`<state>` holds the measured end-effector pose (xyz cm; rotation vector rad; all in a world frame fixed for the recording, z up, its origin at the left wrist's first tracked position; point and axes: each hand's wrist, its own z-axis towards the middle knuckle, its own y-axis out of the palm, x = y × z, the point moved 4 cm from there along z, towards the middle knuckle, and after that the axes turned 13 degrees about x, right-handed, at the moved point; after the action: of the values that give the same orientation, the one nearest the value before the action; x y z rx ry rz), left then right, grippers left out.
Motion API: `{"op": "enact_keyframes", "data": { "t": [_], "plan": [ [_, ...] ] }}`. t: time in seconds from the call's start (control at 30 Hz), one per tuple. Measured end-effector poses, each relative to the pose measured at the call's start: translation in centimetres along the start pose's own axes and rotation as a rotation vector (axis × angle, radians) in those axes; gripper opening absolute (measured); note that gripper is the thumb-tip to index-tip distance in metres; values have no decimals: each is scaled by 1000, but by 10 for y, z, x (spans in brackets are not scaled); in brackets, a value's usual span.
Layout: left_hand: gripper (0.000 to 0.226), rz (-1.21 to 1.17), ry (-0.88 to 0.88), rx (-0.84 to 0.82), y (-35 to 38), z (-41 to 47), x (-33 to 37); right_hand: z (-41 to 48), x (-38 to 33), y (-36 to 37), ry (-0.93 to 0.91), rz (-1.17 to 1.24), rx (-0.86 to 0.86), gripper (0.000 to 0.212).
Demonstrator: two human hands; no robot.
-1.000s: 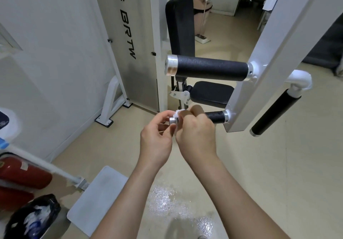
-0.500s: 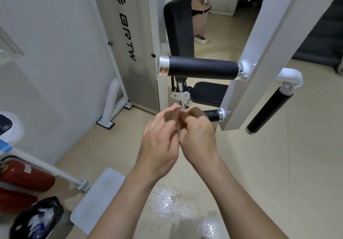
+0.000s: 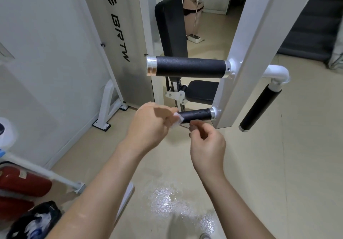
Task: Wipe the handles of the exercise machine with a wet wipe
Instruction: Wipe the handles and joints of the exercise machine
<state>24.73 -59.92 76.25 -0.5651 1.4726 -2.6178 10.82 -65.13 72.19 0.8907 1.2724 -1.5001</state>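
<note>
Beige gym floor [image 3: 278,164] behind. At the free end of the lower handle [image 3: 196,115] the left hand [image 3: 150,125] pinches the wet wipe [image 3: 177,120] against it; the right hand [image 3: 207,146] curls just beneath, contents unclear. The wipe looks limp, light and slick, best wrapped round the stiff handle.

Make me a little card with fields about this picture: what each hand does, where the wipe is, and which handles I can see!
Left hand: holds the wet wipe against the free end of the lower handle
Right hand: fingers curled, just under the lower handle; cannot tell if it holds anything
Upper handle: black, level, no hand on it
Side handle: black, slanted, no hand on it
Floor: shiny wet patch below the arms
</note>
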Motion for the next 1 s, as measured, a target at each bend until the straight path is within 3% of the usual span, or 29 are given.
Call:
{"op": "enact_keyframes", "data": {
  "t": [0.07, 0.17, 0.27, 0.37, 0.43, 0.57, 0.7, 0.83, 0.93, 1.0],
  "plan": [
    [33, 119, 145, 141, 7, -18, 0, -2, -1, 0, 40, 21, -15, 24],
    [30, 122, 165, 261, 15, -31, -3, -7, -2, 0, 69, 62, -43, 32],
    [23, 212, 149, 175, 5, -9, 13, -8, -3, -1, 35, 53, -45, 37],
    [34, 198, 94, 15, -1, 11, 16, -4, -2, -3, -15, -14, -37, 43],
    [30, 163, 163, 16, 3, 6, 11, -2, -2, -6, -30, -43, -37, 45],
    [34, 178, 276, 197, 12, -15, 4, -4, -1, -10, -45, -33, -49, 46],
    [41, 227, 77, 14, 16, 0, 16, 0, -2, -13, -142, -87, -27, 42],
    [33, 271, 128, -23, 19, 10, 17, 18, -4, -29, -235, -100, 140, 31],
    [26, 272, 307, 268, 23, -13, 18, 29, -4, -41, -261, -50, 263, 20],
    [25, 237, 324, 399, 27, -20, 17, 33, -3, -47, -262, -36, 313, 20]
  ]
}}
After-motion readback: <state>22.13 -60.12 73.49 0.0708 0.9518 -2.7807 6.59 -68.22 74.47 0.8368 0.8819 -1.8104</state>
